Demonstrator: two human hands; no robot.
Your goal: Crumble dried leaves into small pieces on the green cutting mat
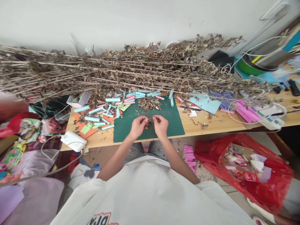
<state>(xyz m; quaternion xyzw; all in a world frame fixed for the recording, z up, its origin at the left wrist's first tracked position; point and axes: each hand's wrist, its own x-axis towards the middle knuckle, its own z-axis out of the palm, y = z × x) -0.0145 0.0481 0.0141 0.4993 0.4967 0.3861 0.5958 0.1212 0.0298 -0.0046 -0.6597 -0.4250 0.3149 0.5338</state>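
Observation:
Both my hands are close together over the front of a green cutting mat [174, 123]. My left hand [138, 126] has its fingers curled in a pinch on dried leaves. Opposite it, my right hand [160, 125] pinches too, its fingertips at the same small clump of dried leaves [150, 121] between the hands. Just beyond them lies a pile of crumbled dried leaves [148, 103] on the mat. Rolled blue paper tubes [112, 100] and pink paper tubes [129, 102] are scattered along the mat's back and left side.
Long dried plant stalks [112, 70] stretch across the back of the table. Blue paper [207, 104], a pen [191, 108] and a power strip [269, 117] lie to the right. A white power bank [73, 141] rests at the left edge. A red rubbish bag [274, 175] stands below right.

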